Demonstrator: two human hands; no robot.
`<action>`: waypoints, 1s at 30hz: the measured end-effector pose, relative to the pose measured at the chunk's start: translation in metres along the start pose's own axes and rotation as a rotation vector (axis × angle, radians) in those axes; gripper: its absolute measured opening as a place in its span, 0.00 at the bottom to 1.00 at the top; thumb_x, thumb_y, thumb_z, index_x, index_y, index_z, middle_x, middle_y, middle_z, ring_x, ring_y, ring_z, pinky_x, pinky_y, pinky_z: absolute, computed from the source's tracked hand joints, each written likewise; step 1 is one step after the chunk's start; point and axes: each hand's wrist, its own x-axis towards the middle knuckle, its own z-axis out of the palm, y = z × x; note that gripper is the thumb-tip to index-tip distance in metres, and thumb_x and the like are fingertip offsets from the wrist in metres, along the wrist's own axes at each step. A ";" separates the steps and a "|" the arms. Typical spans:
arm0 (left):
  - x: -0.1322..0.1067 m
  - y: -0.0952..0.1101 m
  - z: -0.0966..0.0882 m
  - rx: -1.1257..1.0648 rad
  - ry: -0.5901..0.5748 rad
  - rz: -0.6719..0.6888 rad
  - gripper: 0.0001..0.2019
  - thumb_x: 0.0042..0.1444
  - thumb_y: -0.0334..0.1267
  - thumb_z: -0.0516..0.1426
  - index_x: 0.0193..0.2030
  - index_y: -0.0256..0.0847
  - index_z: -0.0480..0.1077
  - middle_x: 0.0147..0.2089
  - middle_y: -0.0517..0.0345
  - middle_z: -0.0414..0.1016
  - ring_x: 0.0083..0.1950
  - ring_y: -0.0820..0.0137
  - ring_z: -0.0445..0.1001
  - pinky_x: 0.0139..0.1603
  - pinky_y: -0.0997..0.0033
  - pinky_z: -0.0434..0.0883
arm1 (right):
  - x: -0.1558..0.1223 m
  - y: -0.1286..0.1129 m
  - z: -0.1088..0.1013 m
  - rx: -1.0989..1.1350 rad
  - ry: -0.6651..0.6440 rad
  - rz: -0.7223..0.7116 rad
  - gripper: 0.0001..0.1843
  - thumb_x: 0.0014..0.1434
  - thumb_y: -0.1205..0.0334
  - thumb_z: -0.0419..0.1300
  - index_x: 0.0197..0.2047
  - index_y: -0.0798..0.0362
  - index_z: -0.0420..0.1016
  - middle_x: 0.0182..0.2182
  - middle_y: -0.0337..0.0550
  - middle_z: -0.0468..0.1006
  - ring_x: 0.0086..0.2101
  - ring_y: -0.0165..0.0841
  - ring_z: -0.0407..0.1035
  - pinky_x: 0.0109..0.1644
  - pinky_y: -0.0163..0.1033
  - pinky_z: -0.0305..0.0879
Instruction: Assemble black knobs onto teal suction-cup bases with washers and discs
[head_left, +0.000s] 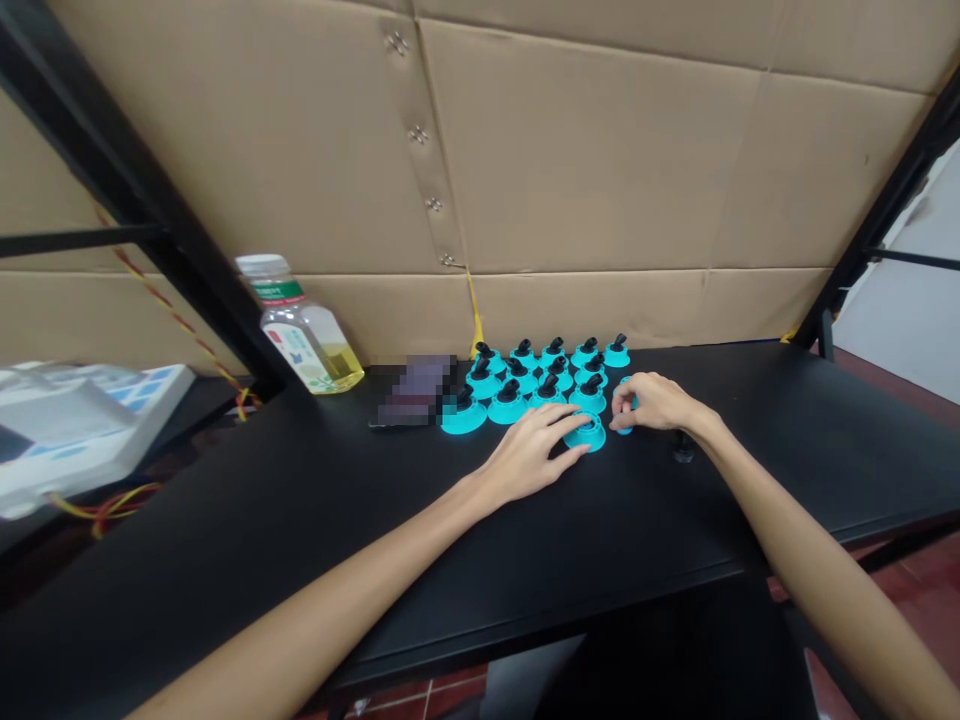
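Two bare hands at a black table [247, 520], seen from above. First, at the far left?

A white case with blue patches [82, 430], cut off by the frame edge, and red-and-yellow wire [101, 515] below it.

Next along?

A clear plastic bottle [300, 330], white-capped and labelled, with yellow liquid low inside. Then, just beside it, a dark flat object [412, 390], too pixelated to name.

And the middle of the table?

Close rows of cyan suction-cup bases [484, 385], each topped by a black angled knob [508, 390], all near the back edge, against a cardboard wall [600, 170].

Hands?

Left hand [529, 455] palm down, fingers spread and apart, fingertips touching a knobless cyan ring [592, 435] at the front of the rows. No clamp on it, only contact. Right hand [652, 402] just beyond that ring, thumb and fingers together, pinched on a cyan piece [624, 425] standing on edge.

Anything further right?

One small black knob [683, 447] alone on the tabletop, near the right wrist, and a black metal frame post [825, 330] at the table's far corner.
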 end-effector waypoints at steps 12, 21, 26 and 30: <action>0.000 0.002 -0.001 -0.003 -0.007 -0.009 0.17 0.64 0.45 0.53 0.55 0.42 0.69 0.57 0.49 0.73 0.58 0.59 0.71 0.55 0.54 0.70 | 0.003 0.011 0.002 0.376 -0.004 0.049 0.06 0.52 0.64 0.62 0.28 0.55 0.80 0.27 0.43 0.81 0.17 0.25 0.68 0.28 0.34 0.66; 0.001 0.001 -0.001 -0.041 0.011 -0.005 0.16 0.64 0.44 0.53 0.55 0.42 0.70 0.56 0.52 0.75 0.59 0.61 0.71 0.57 0.55 0.69 | 0.001 0.012 -0.001 0.640 -0.063 -0.024 0.11 0.50 0.59 0.65 0.34 0.59 0.78 0.25 0.46 0.80 0.24 0.33 0.75 0.19 0.31 0.65; 0.001 0.001 -0.001 -0.059 0.011 -0.007 0.16 0.64 0.44 0.53 0.55 0.43 0.70 0.56 0.53 0.75 0.59 0.60 0.71 0.58 0.55 0.68 | 0.000 0.010 0.000 0.685 -0.056 -0.065 0.09 0.49 0.59 0.65 0.30 0.57 0.75 0.24 0.43 0.76 0.25 0.34 0.74 0.21 0.34 0.68; 0.001 0.001 -0.001 -0.057 0.014 -0.005 0.16 0.65 0.44 0.53 0.55 0.42 0.70 0.56 0.53 0.75 0.59 0.61 0.71 0.57 0.55 0.68 | -0.003 0.005 -0.005 0.571 -0.016 -0.072 0.10 0.50 0.57 0.64 0.30 0.55 0.78 0.27 0.43 0.76 0.24 0.30 0.69 0.19 0.32 0.63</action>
